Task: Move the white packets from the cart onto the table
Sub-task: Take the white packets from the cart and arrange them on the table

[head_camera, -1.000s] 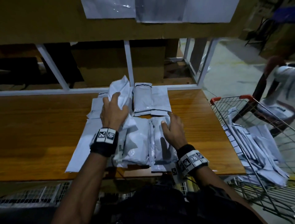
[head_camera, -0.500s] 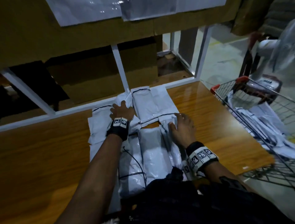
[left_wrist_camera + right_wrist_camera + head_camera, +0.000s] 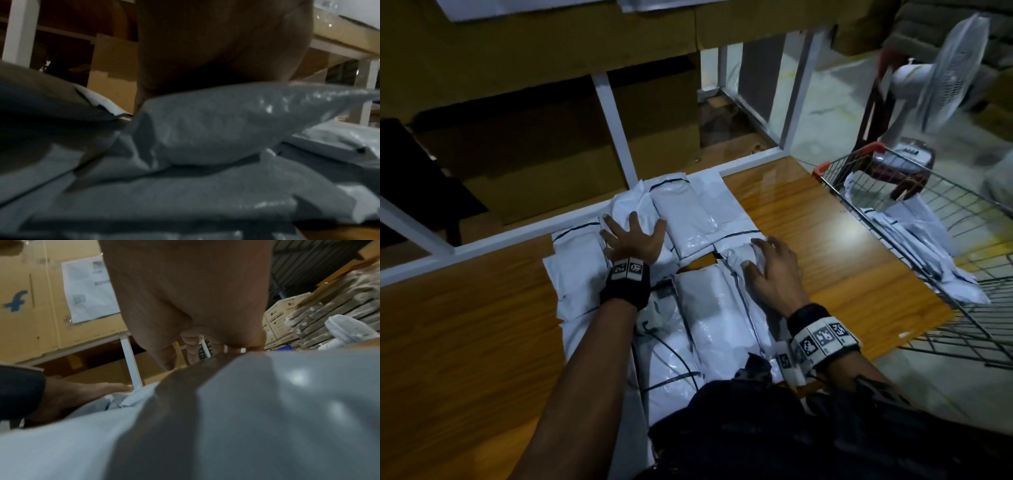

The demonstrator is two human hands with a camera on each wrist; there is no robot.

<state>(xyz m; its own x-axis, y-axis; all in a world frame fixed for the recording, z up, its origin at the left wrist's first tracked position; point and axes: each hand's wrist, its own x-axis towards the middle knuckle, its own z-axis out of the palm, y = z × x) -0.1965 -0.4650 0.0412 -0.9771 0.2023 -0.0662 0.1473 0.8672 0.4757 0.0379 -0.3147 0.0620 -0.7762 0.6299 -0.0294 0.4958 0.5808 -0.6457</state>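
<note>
Fingers (image 3: 632,221) of the left hand (image 3: 635,241) spread flat, pressing a white packet (image 3: 626,209) at the back of the pile; nothing gripped. Fingers of the right hand (image 3: 774,270) straight and relaxed, resting on a crumpled packet (image 3: 739,255) near the pile's right edge, thumb alongside; nothing gripped either. Around both hands, a good number of packets (image 3: 709,308) already laid in overlapping rows on the wooden surface (image 3: 808,219). Off to the right, just beside the surface, the wire cart (image 3: 962,212) with several more packets (image 3: 914,246) heaped inside. Judged partway done: a batch settled and being flattened, the cart's remainder left to fetch.
</note>
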